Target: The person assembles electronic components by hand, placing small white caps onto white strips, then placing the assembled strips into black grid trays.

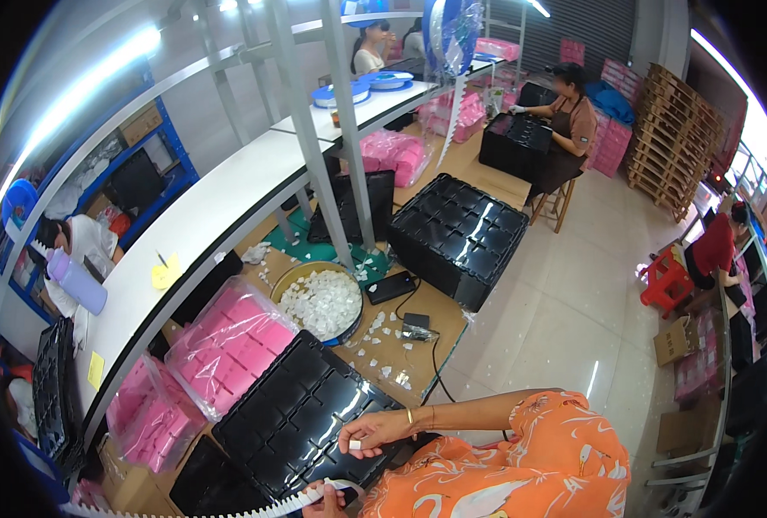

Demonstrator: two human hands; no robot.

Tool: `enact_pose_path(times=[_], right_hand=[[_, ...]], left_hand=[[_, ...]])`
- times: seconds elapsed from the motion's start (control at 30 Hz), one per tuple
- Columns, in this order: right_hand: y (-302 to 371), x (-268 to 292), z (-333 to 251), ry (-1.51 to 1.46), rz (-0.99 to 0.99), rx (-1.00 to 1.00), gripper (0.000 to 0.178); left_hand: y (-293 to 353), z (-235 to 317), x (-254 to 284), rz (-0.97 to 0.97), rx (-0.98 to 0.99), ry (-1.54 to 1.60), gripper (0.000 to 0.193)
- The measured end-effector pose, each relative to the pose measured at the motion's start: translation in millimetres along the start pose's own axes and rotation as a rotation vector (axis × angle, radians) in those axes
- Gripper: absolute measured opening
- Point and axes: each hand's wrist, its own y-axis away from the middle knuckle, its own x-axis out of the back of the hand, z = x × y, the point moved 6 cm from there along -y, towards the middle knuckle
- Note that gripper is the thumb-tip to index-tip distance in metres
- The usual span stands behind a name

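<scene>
Over black compartment tray (301, 414): right hand (375, 429) pinches small white part (355, 445) btwn fingertips. Left hand (325, 499), cut off by frame edge, grips white toothed strip (228, 511); finger detail unclear.

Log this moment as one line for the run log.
left hand: holds white toothed strip | right hand: pinches small white piece above black compartment tray | nearby: bowl of white pieces

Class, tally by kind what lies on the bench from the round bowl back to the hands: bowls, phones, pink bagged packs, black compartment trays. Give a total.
Round bowl of white pieces: 1
Black phone: 1
Pink bagged packs: 2
Black compartment trays: 2
Total: 6
</scene>
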Motion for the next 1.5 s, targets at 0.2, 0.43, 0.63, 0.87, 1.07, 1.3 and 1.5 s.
enact_pose_path(times=[0.2,0.43,0.63,0.87,1.07,1.3,1.5], right_hand=[[-16.1,-2.7,14.4,-0.140,-0.020,-0.044,0.021],[-21.1,-6.5,-5.5,0.382,0.101,-0.067,0.027],[-33.9,-22.1,2.7,0.411,0.063,-0.040,0.024],[-37.3,-29.8,-15.3,0.606,0.081,-0.017,0.018],[-47.4,-10.1,-56.3,0.728,0.151,0.125,0.015],[-83.0,115.4,-118.9,1.146,0.402,0.286,0.009],[-116.0,152.9,-113.3,1.313,0.289,0.299,0.006]], left_hand=[[6.0,14.2,-18.4,0.021,0.071,0.231,0.021],[9.8,16.0,-27.8,0.006,0.096,0.287,0.021],[15.1,14.3,-31.4,-0.030,0.110,0.283,0.019],[12.7,6.2,-26.4,-0.021,0.181,0.329,0.013],[15.3,-13.5,-5.1,0.105,0.220,0.417,0.010],[59.0,-45.6,48.2,0.262,0.185,0.052,0.010],[102.1,-140.5,99.0,0.453,0.234,-0.149,0.015]])
